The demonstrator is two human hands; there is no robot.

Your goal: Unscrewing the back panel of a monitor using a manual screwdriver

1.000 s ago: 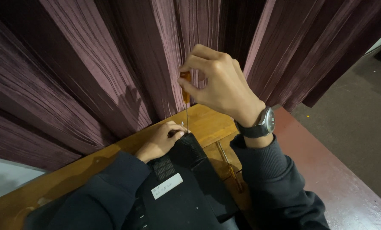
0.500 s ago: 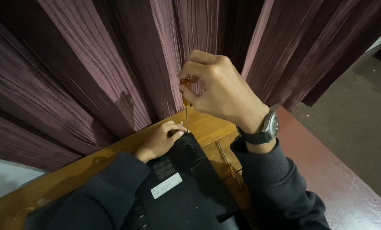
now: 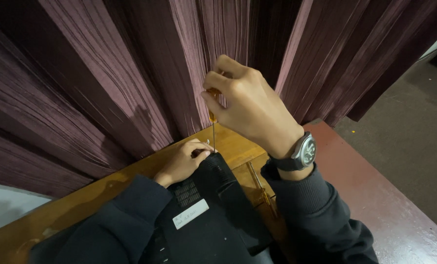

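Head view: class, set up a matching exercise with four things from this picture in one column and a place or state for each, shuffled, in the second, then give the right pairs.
Column one:
1. screwdriver
2. left hand
3. wristwatch
4. second screwdriver

Column two:
A. lying flat on the wooden table
B. worn on the right hand's wrist
C. held upright, tip at the black device's corner
D. resting on the device's far corner

Pairs: 1-C, 2-D, 3-B, 4-A
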